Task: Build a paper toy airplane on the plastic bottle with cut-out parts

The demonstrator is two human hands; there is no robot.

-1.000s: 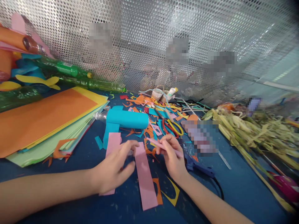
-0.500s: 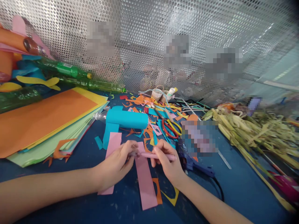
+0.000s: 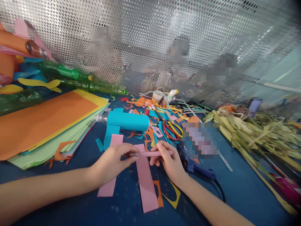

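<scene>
Both hands held a thin pink paper roll (image 3: 152, 153) level above the worktop (image 3: 235, 191): the left hand (image 3: 113, 163) pinched one end, the right hand (image 3: 169, 161) grasped the other. A flat pink strip (image 3: 145, 185) lay just beneath the grip.

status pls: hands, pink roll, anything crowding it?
Left hand and right hand pinch opposite ends of thin pink paper roll. Roll level, above pink strip. Blue glue gun beside right hand.

Matt pink paper strip (image 3: 145, 182), glossy green plastic bottle (image 3: 68, 71), perforated metal screen (image 3: 145, 37).
</scene>
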